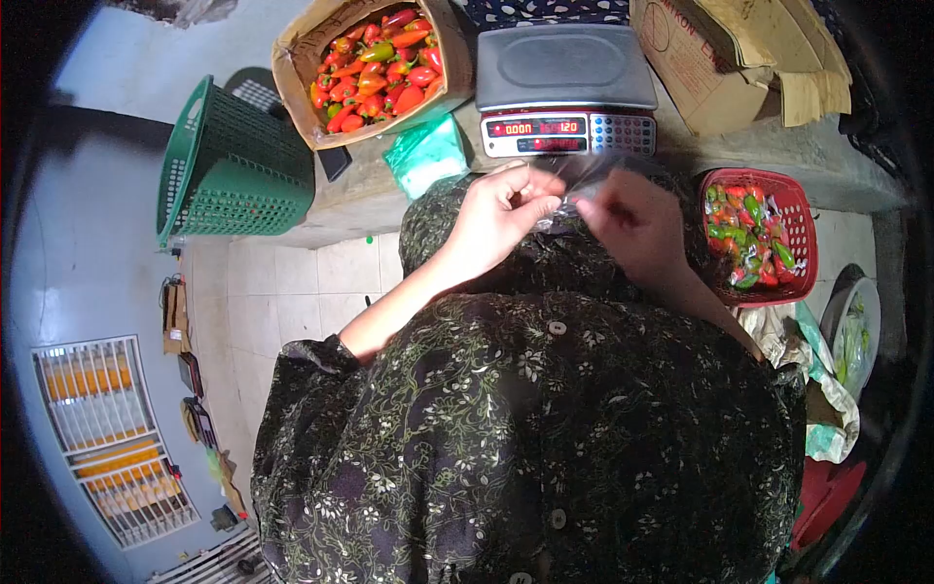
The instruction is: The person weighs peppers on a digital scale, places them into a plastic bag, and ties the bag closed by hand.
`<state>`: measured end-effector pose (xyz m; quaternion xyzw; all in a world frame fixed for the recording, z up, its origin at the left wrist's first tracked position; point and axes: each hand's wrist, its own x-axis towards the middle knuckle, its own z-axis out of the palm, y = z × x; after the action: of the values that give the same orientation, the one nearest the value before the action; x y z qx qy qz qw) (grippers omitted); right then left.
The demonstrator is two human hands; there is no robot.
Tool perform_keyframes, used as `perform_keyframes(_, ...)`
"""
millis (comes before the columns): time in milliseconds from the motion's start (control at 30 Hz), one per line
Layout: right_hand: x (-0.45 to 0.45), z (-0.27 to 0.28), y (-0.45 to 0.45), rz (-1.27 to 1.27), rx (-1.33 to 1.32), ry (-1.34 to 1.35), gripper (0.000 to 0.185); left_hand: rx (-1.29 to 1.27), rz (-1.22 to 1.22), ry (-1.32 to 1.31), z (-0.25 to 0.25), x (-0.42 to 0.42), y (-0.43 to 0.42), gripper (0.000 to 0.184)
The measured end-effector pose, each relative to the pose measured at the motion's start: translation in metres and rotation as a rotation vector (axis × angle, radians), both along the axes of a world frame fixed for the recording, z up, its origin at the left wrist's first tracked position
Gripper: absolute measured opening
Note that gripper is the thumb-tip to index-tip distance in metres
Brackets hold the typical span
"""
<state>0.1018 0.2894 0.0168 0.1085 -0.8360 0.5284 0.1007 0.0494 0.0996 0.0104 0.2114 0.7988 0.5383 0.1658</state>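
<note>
Both my hands are raised in front of my lap, just below the digital scale point(567, 68). Thumb and fingers of my left hand point(508, 208) are pinched on the edge of a thin clear plastic bag point(574, 180). Close beside it on the right, my right hand point(634, 216) is curled at the same bag and blurred; what its fingers hold is unclear. The scale's platform is bare, and its red display is lit. Up to the left, a cardboard box point(297, 88) holds red and orange peppers point(375, 73).
Green plastic packets point(428, 156) and a phone point(335, 164) lie near the box. A green basket point(238, 185) stands left. On the right are a red basket point(807, 234) of bagged peppers, cardboard point(696, 68) and a round tray point(866, 336).
</note>
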Motion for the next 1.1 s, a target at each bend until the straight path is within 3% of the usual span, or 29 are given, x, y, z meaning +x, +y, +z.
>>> perform_keyframes(133,-0.002,-0.013,-0.006,0.211,0.096,-0.117,0.023,-0.187,-0.078,-0.101,-0.008,-0.007,-0.011,0.015)
perform_keyframes(267,-0.004,-0.022,-0.018,0.076,-0.098,-0.208,0.024,0.053,0.033,0.313,-0.006,0.006,0.007,0.017)
perform_keyframes(400,-0.009,-0.040,-0.018,0.111,-0.257,-0.248,0.024,-0.159,-0.025,0.093,-0.005,0.006,0.000,0.021)
perform_keyframes(500,-0.010,-0.037,-0.013,0.271,-0.248,-0.394,0.025,-0.145,-0.147,0.126,-0.008,0.005,-0.002,0.018)
perform_keyframes(533,-0.012,-0.041,-0.012,0.317,-0.310,-0.390,0.026,-0.019,-0.133,-0.061,-0.021,0.006,-0.003,0.016)
perform_keyframes(633,-0.018,-0.041,-0.004,0.337,-0.456,-0.431,0.026,0.075,-0.265,-0.169,-0.023,0.006,-0.005,0.011)
perform_keyframes(867,-0.019,-0.040,0.007,0.279,-0.680,-0.586,0.017,0.173,-0.266,-0.227,-0.012,0.003,-0.002,0.006)
perform_keyframes(1067,-0.015,-0.037,-0.001,0.276,-0.688,-0.532,0.026,0.179,-0.203,-0.175,-0.022,0.006,0.000,0.008)
perform_keyframes(1100,-0.017,-0.041,0.000,0.285,-0.567,-0.518,0.027,0.156,-0.198,-0.174,-0.022,0.008,0.001,0.008)
